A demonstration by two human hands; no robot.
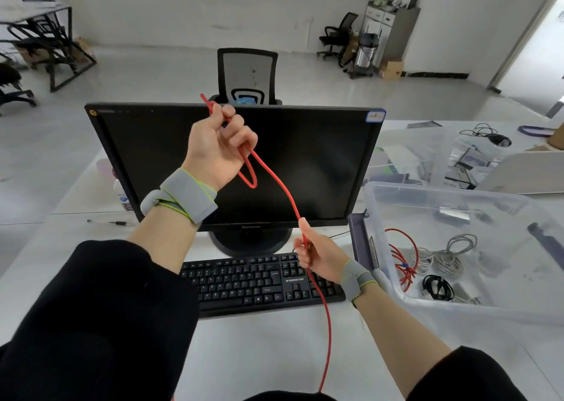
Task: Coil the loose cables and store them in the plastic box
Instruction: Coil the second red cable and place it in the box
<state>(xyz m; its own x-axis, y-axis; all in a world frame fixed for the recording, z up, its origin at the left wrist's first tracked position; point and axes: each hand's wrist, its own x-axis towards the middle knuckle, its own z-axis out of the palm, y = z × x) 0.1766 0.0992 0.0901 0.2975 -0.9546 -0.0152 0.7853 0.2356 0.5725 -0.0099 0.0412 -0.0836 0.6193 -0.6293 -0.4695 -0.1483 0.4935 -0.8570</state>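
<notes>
I have my left hand (218,144) raised at about 11 o'clock from the frame's centre, in front of the dark monitor (238,162), its fingers curled tight round the red cable (282,187); a short end pokes up past the knuckles and one small loop hangs below the palm. From there the cable runs down toward 5 o'clock into my right hand (317,257), which sits above the keyboard (259,281) with the fingers closed loosely round the line, index finger laid along it. Below that hand the cable drops straight to 6 o'clock and leaves the frame, so I cannot tell how much length is left to gather. The plastic box (381,217) stands at 3 o'clock on the white desk (259,355), open, with a red bundle (403,263), a grey cable coil (451,254) and a black cable (436,287) already lying in it. My worry is the loop: it looks small and lightly held, and I judge that a hard pull with the right hand could drag it out through the left fingers. The trailing part could also catch the keyboard's edge or the monitor's foot as it rises, and a twisted cable may spring open once dropped in the box.
</notes>
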